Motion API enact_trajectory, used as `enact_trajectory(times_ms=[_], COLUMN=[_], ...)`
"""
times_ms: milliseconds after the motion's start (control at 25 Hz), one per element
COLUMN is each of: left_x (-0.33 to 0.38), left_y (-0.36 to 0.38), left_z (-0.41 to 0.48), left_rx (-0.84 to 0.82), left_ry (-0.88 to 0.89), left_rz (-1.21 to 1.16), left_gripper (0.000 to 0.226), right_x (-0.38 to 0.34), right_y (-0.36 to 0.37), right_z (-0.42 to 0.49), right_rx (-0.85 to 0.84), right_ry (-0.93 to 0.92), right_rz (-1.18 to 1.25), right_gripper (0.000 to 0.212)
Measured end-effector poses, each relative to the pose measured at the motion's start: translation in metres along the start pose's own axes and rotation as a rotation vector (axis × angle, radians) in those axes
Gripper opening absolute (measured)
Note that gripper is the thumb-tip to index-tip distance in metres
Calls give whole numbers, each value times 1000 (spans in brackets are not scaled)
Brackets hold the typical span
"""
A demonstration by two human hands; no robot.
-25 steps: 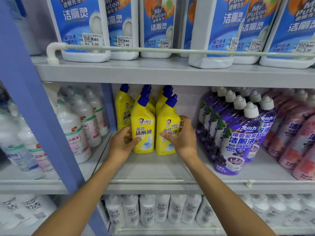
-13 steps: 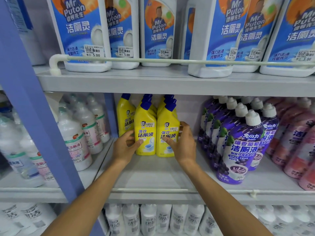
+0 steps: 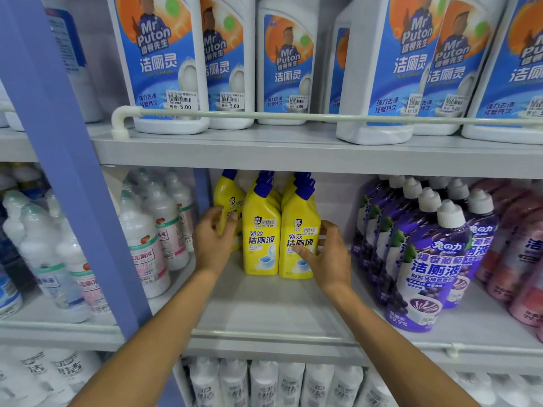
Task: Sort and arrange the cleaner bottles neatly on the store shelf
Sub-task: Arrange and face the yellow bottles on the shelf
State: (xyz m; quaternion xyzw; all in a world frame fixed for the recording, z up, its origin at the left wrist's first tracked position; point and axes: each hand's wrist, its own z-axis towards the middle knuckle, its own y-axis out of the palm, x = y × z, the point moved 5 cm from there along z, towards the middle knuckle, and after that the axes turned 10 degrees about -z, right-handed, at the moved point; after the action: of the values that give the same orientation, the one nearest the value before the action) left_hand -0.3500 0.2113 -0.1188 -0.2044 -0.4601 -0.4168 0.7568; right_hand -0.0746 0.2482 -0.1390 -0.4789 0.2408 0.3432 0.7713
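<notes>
Pushing the blue-capped front left yellow plastic bottle (image 3: 261,245) and the matching front right yellow plastic bottle (image 3: 299,248) deeper onto the grey shelf board (image 3: 264,315) than a second ago. Also shifting the left hand (image 3: 214,245) off the front left one onto the rear yellow plastic bottle (image 3: 228,198) behind it, left of centre. Gripping that rear bottle, fingers on its far side, thumb near its label. Clamping the right hand (image 3: 329,257) round the front right bottle, thumb lying across the label, fingers wrapping the right flank. Keeping both front bottles upright at mid-frame, touching side by side, labels facing out, more blue caps showing behind.

Judging the yellow group nearly squared up, two rows lining up front to back. Probably still needing to draw the rear bottle in against them, since it is sitting slightly off to the left. Leaving a bare gap toward the purple plastic bottles with white ribbed caps (image 3: 426,259) at right, standing nearer the front edge. Not touching the tall white bottles with blue labels (image 3: 164,69) along the top of the frame.
</notes>
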Motion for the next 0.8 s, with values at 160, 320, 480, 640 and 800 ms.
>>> enact_trajectory(times_ms=[160, 320, 480, 640, 800], left_x=[7, -26, -25, -8, 0], left_y=[0, 8, 4, -5, -29], left_z=[44, 75, 69, 41, 13], left_rx=[71, -20, -15, -9, -70], left_ry=[53, -146, -148, -90, -93], left_rz=[102, 175, 142, 25, -34], left_gripper=[39, 37, 37, 34, 46], right_x=[1, 3, 7, 10, 12], right_y=[1, 2, 4, 4, 5], right_z=[0, 1, 2, 1, 1], right_rx=[-7, -23, -23, -12, -24], right_ry=[1, -7, -12, -4, 20], right_rz=[14, 27, 46, 66, 102], right_gripper=[70, 68, 66, 60, 56])
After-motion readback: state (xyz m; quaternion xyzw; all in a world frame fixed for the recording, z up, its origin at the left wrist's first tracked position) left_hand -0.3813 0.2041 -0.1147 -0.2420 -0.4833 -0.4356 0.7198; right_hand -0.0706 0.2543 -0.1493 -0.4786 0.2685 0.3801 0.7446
